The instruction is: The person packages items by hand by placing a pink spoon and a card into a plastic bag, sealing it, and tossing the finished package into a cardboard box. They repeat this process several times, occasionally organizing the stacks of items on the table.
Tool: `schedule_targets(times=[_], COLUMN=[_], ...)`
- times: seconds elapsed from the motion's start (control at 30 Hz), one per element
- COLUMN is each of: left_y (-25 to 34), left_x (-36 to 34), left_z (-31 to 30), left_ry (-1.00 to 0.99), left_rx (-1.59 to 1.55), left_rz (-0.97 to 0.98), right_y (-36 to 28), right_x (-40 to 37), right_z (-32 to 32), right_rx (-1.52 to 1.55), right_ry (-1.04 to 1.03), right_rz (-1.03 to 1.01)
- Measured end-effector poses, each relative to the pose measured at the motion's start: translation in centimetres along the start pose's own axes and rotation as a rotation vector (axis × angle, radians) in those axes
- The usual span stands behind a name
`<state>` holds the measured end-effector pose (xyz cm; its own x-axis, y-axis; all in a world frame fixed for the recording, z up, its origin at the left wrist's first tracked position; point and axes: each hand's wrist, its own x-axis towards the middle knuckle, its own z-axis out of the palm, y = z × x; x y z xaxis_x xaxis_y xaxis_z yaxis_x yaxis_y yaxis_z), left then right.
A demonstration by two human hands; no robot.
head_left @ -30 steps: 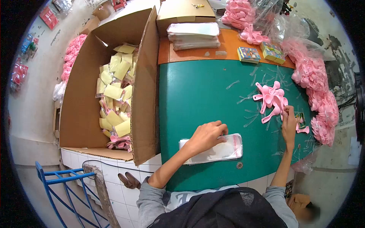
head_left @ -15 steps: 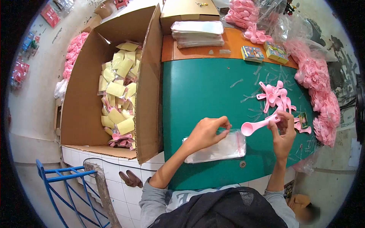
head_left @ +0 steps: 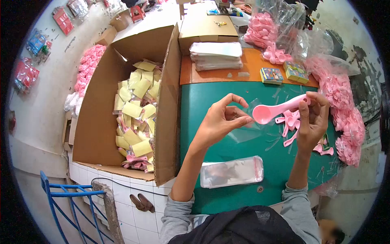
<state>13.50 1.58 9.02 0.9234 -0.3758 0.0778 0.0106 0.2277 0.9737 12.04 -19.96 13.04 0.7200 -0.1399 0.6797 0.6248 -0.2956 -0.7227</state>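
Observation:
Between the thumb and fingers of my right hand (head_left: 313,120) is the handle end of a pink measuring spoon (head_left: 276,110), held level with its bowl to the left. My left hand (head_left: 222,122) pinches a thin clear plastic bag (head_left: 243,132), whose film hangs above the green tabletop. The spoon's bowl is right at the bag and close to my left fingertips. Below the hands lies a stack of clear bags (head_left: 231,172) with a red strip at one end. Behind my right hand is a pile of pink spoons (head_left: 289,118).
A tall cardboard box (head_left: 167,118) on the left holds yellow-carded packets (head_left: 140,112). At the back are another bag stack (head_left: 216,55) and two small card stacks (head_left: 271,75). Bundled pink spoons (head_left: 341,97) line the right edge. A blue metal frame (head_left: 69,189) stands lower left.
My left hand has risen from the bag stack with a clear bag in its fingers. My right hand has lifted the spoon higher, and the view has tilted up.

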Motion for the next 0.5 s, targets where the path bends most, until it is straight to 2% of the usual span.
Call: schedule_targets(times=[0.1,0.23,0.5], left_y=[0.3,0.8,0.1], left_x=[0.4,0.7,1.5], left_z=[-0.8,-1.3,-1.3], left_ry=[0.006,0.015,0.005], left_rx=[-0.025,-0.030,0.072], left_rz=[0.002,-0.017,-0.013], right_y=[0.6,0.8,1.5], right_x=[0.5,0.3,0.1], right_z=[1.0,1.5,2.2], right_rx=[-0.022,0.018,0.042], right_ry=[0.141,-0.004,-0.003], right_rz=[-0.116,-0.061,-0.001])
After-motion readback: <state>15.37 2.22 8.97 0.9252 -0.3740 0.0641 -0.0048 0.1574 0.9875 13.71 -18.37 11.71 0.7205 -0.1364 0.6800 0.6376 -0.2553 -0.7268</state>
